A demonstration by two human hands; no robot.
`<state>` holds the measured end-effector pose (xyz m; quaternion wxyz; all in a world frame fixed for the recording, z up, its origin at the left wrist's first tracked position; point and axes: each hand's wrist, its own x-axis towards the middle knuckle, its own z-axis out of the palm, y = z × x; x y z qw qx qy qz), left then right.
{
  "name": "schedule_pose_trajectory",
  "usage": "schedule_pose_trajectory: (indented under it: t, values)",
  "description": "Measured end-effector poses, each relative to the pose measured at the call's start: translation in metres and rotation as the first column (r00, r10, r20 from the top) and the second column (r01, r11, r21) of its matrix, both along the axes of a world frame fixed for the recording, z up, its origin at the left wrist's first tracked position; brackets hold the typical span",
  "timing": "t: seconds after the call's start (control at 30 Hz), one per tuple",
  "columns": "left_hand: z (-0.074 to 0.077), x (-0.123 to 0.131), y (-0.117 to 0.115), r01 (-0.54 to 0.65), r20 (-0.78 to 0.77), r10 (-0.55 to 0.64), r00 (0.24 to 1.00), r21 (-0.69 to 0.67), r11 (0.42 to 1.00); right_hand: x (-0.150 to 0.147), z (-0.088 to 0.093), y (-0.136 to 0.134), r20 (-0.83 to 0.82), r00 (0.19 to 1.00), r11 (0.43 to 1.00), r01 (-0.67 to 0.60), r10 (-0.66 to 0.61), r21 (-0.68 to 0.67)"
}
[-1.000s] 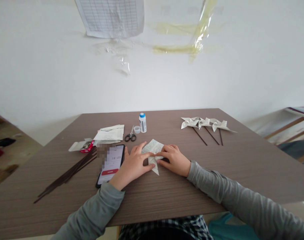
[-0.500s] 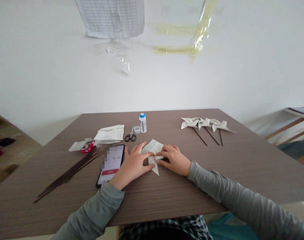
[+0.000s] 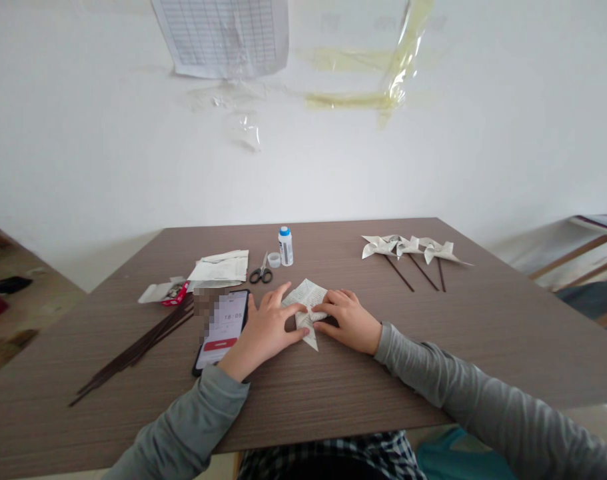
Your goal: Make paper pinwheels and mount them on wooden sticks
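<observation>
A printed sheet of paper cut and bent into a pinwheel shape (image 3: 306, 293) lies on the table between my hands, one tip toward me. My left hand (image 3: 269, 319) holds it with thumb and index finger at its left and near side, the other fingers spread. From the right, my right hand (image 3: 350, 320) pinches a bent flap near the paper's middle between thumb and fingers. Part of the paper is hidden under my fingers. Left of my left hand lies a phone (image 3: 223, 327) with a lit screen.
Behind my hands are scissors (image 3: 261, 272), a small clear cap (image 3: 274, 260) and a blue-capped white bottle (image 3: 286, 247). To the left lie paper sheets (image 3: 219, 268), a red box (image 3: 176, 293) and dark sticks (image 3: 133, 343). Three paper pinwheels (image 3: 408, 247) on sticks lie back right.
The bent flap at the paper's middle looks slightly flatter under my right fingers. Both hands stay almost in place.
</observation>
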<state>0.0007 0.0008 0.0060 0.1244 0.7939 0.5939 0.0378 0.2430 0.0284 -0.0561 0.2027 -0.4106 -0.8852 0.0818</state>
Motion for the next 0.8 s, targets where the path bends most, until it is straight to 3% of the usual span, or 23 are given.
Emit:
schedule_pose_trajectory:
  t: [0.23,0.8]
  values:
    - [-0.0044,-0.0006,0.0018,-0.002,0.051,-0.001,0.999,0.041,0.999,0.0027,-0.0015,0.0011,-0.008,1.0,1.0,0.002,-0.002,-0.006]
    - [-0.0057,-0.0018,0.0018,-0.002,0.046,0.002,0.999,-0.003,1.0,0.0055,-0.0009,0.0036,-0.094,0.995,0.998,0.008,-0.013,-0.056]
